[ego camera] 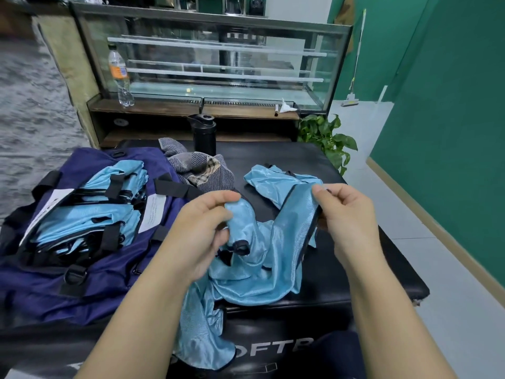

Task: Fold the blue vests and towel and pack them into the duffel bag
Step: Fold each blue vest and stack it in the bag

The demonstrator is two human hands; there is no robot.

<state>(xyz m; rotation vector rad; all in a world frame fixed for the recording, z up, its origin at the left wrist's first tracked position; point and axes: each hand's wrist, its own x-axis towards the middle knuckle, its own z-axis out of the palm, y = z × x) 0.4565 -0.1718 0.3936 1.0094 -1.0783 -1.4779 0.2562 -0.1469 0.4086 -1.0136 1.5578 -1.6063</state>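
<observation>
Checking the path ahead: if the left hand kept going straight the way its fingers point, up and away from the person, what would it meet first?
Probably the striped towel, heaped just beyond the left hand, which grips the blue vest. The black bottle stands farther back. Depth is unclear from one view.

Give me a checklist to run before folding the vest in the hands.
1. Left hand grips the vest: ok.
2. Right hand pinches its black-trimmed edge: ok.
3. Vest spread flat: not ok, bunched and hanging over the black bench front.
4. Duffel bag open, folded vests inside: ok.
5. Room left in the bag: cannot tell.
6. Towel folded: not ok, crumpled beside the bag.
</observation>
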